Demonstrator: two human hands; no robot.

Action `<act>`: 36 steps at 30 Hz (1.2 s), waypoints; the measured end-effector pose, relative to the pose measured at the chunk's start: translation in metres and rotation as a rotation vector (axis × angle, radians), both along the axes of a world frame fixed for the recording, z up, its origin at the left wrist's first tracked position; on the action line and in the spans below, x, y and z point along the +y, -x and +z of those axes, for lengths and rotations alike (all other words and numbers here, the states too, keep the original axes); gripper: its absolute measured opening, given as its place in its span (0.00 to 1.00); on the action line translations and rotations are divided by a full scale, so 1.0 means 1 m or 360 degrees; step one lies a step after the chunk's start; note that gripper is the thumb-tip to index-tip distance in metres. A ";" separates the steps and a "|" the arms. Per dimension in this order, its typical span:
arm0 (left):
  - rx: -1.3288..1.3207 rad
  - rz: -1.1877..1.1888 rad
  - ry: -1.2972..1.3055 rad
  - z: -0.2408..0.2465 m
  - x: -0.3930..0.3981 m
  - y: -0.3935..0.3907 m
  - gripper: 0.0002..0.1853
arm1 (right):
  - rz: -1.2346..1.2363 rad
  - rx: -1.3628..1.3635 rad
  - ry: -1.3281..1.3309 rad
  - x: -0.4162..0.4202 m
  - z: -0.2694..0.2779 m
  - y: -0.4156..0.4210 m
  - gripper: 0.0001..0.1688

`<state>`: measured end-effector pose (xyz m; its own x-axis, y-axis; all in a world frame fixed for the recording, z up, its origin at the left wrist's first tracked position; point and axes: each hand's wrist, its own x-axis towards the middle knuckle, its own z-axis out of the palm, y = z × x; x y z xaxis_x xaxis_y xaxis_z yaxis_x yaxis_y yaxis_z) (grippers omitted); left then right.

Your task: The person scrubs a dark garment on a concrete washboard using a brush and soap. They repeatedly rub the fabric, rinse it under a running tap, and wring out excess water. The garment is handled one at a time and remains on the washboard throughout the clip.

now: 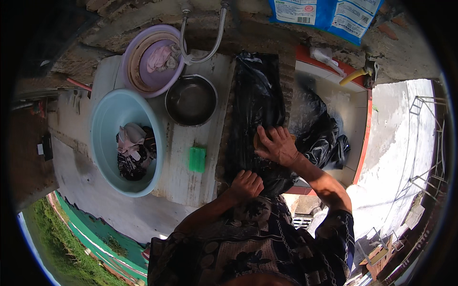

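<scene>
A wet black garment or cloth (256, 96) lies spread lengthwise over a slab, and more of it hangs down to the right into a tiled basin. My right hand (278, 146) is on the cloth, gripping a brown scrubbing brush (258, 141) that shows only in part beneath the fingers. Curled at the near end of the cloth, my left hand (247, 184) has its fingers bent down on the fabric's left edge; how much of it they pinch is hidden. A green bar of soap (197, 159) rests on the pale board left of the cloth.
Left of the cloth stand a light blue basin (96, 143) with clothes, a purple basin (127, 71) with a pink cloth, and a metal bowl (191, 100). A yellow tap spout (352, 77) juts over the tiled basin (361, 118). A braided hose (220, 32) hangs at the wall, near a blue packet (325, 25).
</scene>
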<state>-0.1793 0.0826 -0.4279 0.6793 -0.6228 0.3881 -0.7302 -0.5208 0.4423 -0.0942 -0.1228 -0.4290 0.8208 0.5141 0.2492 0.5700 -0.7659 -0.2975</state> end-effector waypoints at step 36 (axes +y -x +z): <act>0.0082 -0.0021 -0.0009 0.002 0.000 -0.003 0.12 | -0.0044 -0.0334 0.0234 0.008 -0.001 -0.159 0.39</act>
